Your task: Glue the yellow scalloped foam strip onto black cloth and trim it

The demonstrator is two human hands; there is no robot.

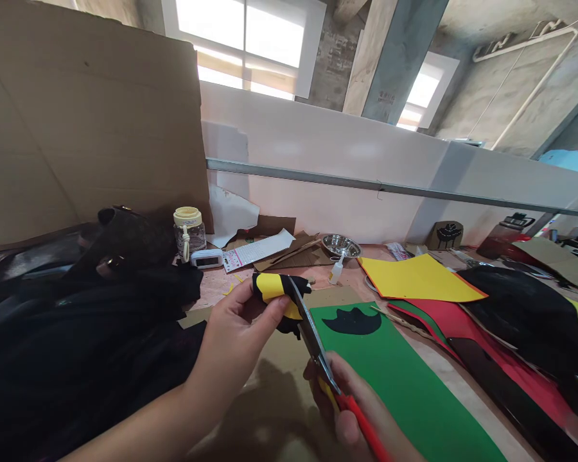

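My left hand [238,330] pinches a small black and yellow craft piece [270,287] between thumb and fingers. It looks like layered felt or foam sheet; its lower part is partly hidden by my thumb. In my right hand [349,401] are scissors [313,333] with red and yellow handles, my fingers wrapped round the grips. The blades point up and away, their tips against the right end of the craft piece. Right of the scissors lies a green sheet [409,385], with a black bat-like cutout [352,321] on its far end.
Behind my hands stand a steel bowl [341,246], a small glue bottle [336,271], a lidded jar [189,232] and a white device [207,258]. Yellow sheets [421,277] and red sheets [501,346] lie at right, beside a black cap-like item [520,314]. Dark cloth [77,346] fills the left.
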